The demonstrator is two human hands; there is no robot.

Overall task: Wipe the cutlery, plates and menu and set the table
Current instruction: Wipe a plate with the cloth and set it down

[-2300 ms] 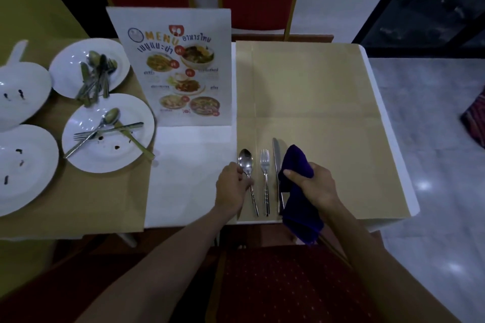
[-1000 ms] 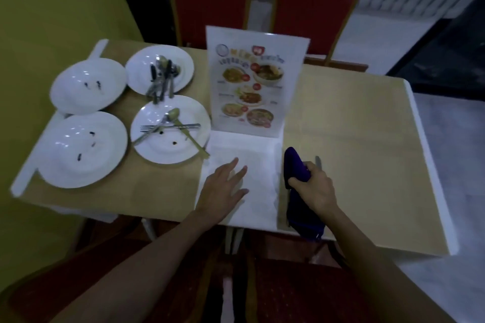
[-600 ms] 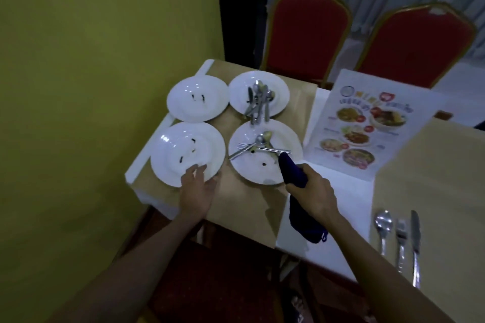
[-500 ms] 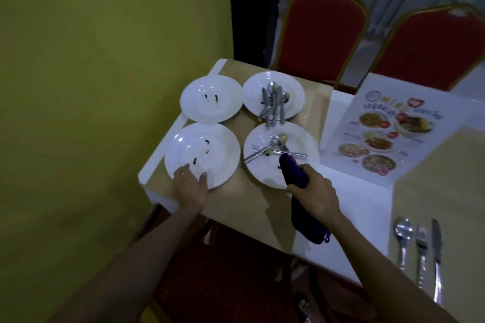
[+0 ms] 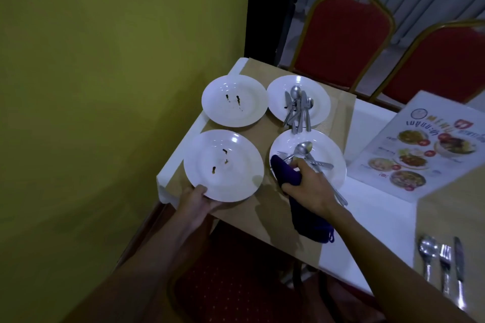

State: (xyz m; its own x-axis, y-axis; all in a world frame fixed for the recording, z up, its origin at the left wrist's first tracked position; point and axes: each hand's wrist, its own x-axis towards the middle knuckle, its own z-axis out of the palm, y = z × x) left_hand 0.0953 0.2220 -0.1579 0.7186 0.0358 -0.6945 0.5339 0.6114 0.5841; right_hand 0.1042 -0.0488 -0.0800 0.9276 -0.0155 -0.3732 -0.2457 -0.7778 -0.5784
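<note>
Four white plates stand at the table's left end. My left hand (image 5: 197, 203) grips the near rim of the near-left plate (image 5: 223, 165), which has dark specks on it. My right hand (image 5: 309, 186) holds a dark blue cloth (image 5: 305, 215) over the near edge of the near-right plate (image 5: 330, 162), where a spoon and fork (image 5: 304, 151) lie. The far-right plate (image 5: 319, 102) carries several pieces of cutlery (image 5: 298, 109). The far-left plate (image 5: 235, 101) shows two dark marks. A set spoon, fork and knife (image 5: 443, 267) lie at the lower right. The menu (image 5: 425, 149) lies at the right.
A yellow wall runs close along the left of the table (image 5: 262, 207). Two red chairs (image 5: 343, 42) stand behind the table and one red seat (image 5: 231, 283) is below me. White cloth and tan mats cover the table.
The view swung left from the set cutlery to the dirty plates. My left hand went from the table to the near-left plate's rim. My right hand carried the cloth onto the near-right plate.
</note>
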